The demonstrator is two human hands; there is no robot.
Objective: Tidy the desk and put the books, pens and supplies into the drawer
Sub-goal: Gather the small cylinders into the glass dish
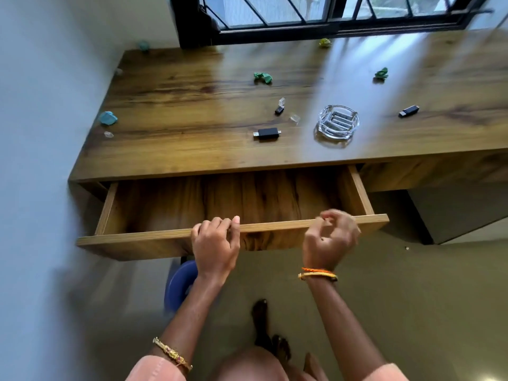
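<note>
The wooden desk's drawer (275,225) is pulled out and looks empty inside. My left hand (215,243) grips the top edge of the drawer front. My right hand (331,236) hovers just off the same edge, fingers loosely curled, holding nothing that I can see. On the desk top (178,111) lie a black USB adapter (266,133), a small black stick (279,110), another black USB stick (408,111), clear plastic caps (294,118), and a glass ashtray (338,121) with grey pieces inside.
Crumpled green papers (263,77) (381,73), a yellow-green ball (325,42) and a blue scrap (108,118) are scattered on the desk. A window with bars (316,12) runs behind it. A blue stool (180,284) stands under the drawer; a wall is at the left.
</note>
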